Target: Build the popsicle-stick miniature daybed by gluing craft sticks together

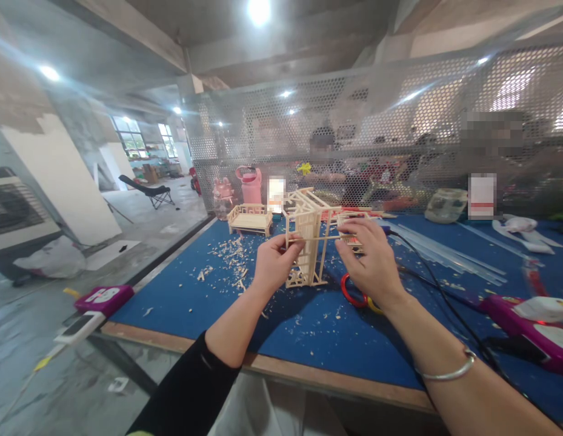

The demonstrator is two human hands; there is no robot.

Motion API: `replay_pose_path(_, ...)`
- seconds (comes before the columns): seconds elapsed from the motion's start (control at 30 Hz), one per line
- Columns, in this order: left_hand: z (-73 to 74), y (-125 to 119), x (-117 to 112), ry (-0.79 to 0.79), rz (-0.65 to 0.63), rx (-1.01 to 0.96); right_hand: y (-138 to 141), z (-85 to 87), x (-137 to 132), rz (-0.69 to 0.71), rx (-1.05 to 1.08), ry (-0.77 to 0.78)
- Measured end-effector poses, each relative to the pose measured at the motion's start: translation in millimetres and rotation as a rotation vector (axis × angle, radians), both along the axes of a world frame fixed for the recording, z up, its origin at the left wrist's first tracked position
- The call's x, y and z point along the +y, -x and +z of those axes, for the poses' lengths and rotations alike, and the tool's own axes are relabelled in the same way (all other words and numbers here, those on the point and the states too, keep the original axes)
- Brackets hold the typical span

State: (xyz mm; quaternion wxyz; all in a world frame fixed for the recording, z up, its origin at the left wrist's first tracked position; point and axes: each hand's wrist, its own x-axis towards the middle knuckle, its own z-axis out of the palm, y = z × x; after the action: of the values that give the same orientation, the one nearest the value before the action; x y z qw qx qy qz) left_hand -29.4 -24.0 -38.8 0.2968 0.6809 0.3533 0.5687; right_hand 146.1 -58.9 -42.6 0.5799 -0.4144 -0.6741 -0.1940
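A thin wooden stick (324,238) runs level between my two hands, in front of a small upright model frame of pale wooden sticks (308,227). My left hand (276,260) pinches the stick's left end between thumb and fingers. At the other end, my right hand (369,251) has its thumb and fingers closed on the stick. Below my right hand lie scissors with a red handle loop (353,292). Another small slatted wooden piece shows partly behind my right fingers. A blue tip with a black cable (415,251) shows just beyond that hand.
A miniature wooden bench (250,221) stands back left on the blue tabletop (172,303), near wood scraps (238,260) and a pink bottle (251,186). Clear glue sticks (449,254) and a purple power strip (526,330) lie right. A perforated screen (272,121) borders the back; people sit behind it.
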Motion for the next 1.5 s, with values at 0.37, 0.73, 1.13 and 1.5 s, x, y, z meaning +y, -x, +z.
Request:
replay_pose_path(0.37, 3.5, 2.6, -5.1, 0.129, -0.13, -0.205, 0.3, 0.4, 1.5, 0.036, -0.005, 0.038)
replay_pose_path(0.73, 7.5, 11.7, -7.9, 0.129, -0.037, -0.235, -1.2, -0.1, 2.9, 0.043, 0.021, 0.043)
replay_pose_path(1.13, 59.2, 3.1, 25.1, 0.028, -0.135, 0.188, -2.7, 0.7, 3.0, 0.022, 0.119, 0.28)
replay_pose_path(1.5, 140.2, -17.0, 70.7, 0.136, -0.352, 0.836, 35.1, -15.6, 5.2, 0.366, 0.483, 0.69)
